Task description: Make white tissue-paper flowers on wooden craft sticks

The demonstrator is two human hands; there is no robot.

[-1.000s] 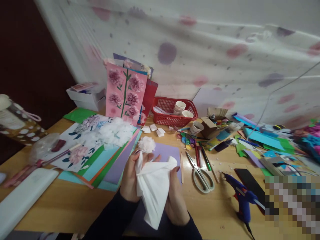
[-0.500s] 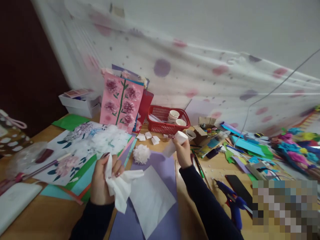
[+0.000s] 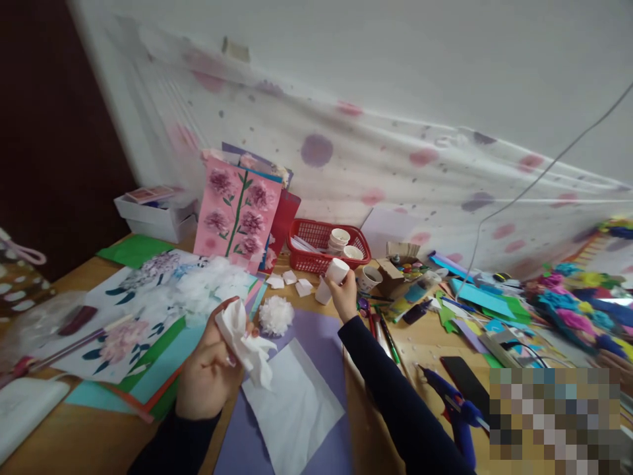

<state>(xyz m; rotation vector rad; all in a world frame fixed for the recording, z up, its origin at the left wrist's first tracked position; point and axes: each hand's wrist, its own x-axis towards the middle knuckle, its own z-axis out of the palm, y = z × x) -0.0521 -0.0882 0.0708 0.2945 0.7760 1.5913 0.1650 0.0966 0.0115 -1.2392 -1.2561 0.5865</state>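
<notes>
My left hand [image 3: 210, 369] is closed on a crumpled piece of white tissue paper [image 3: 247, 343], whose loose end hangs toward the right. Below it, a flat white tissue sheet [image 3: 299, 406] lies on purple paper [image 3: 324, 330]. A fluffy white paper pom-pom [image 3: 275, 316] rests at the top of that purple paper. Farther back, my right hand [image 3: 345, 295] grips a white bottle [image 3: 323, 291] with a broad white top, tilted in front of the red basket. Whether its base touches the table I cannot tell.
A red basket [image 3: 301, 257] with paper cups stands behind. Folded white paper pieces [image 3: 289, 278] lie nearby. Flower pictures and white fluff [image 3: 212, 280] cover the left side. On the right are a blue glue gun [image 3: 452, 402], a black phone [image 3: 463, 377] and a co-worker's hand [image 3: 616, 369].
My right hand has carried the white bottle left and downward in view, toward the folded pieces. My left hand has turned, bringing the tissue higher. The camera view has shifted slightly.
</notes>
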